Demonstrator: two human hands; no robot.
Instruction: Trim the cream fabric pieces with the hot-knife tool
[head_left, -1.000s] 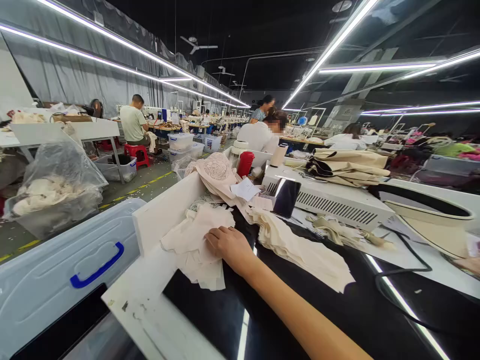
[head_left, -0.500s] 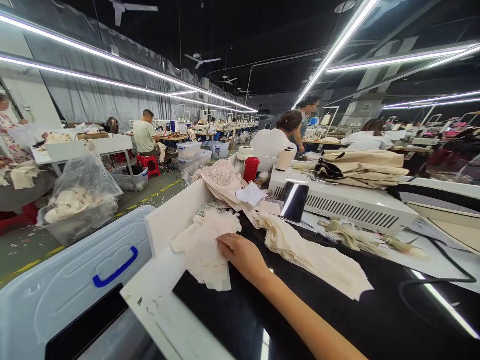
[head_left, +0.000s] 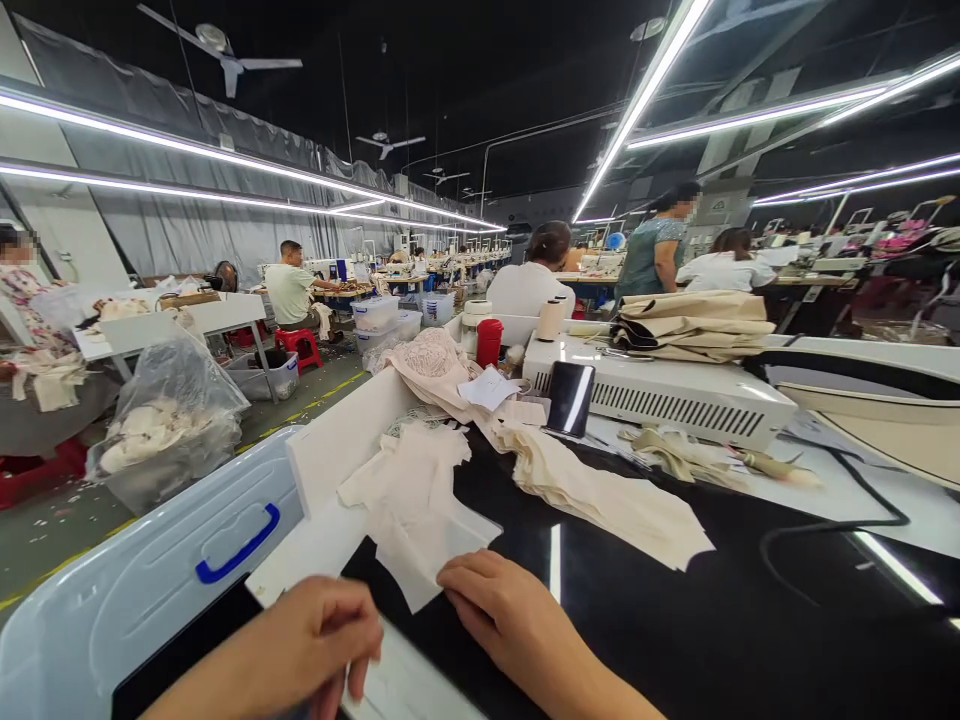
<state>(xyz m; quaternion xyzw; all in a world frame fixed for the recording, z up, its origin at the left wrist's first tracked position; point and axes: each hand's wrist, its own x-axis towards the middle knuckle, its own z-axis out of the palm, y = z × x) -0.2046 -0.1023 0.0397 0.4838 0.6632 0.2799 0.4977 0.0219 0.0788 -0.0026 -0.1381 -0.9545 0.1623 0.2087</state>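
My right hand has its fingertips closed on the near corner of a thin cream fabric piece. That piece stretches back over a small stack of pale cut pieces at the left of the black work surface. My left hand is low in front, above the table's left edge, its fingers loosely bent and apart. Nothing shows in it, though its lower fingers are partly cut off. Right of the fabric stack lies a long layered pile of cream fabric strips.
A pale blue plastic lid with a blue handle borders the table at left. Behind the fabric are a phone, a red container, a thread cone and a white vented box. Several people sit or stand farther back.
My right hand has drawn a fabric corner toward me and to the right, off the stack. My left hand has come into view. A person at the back now stands more upright.
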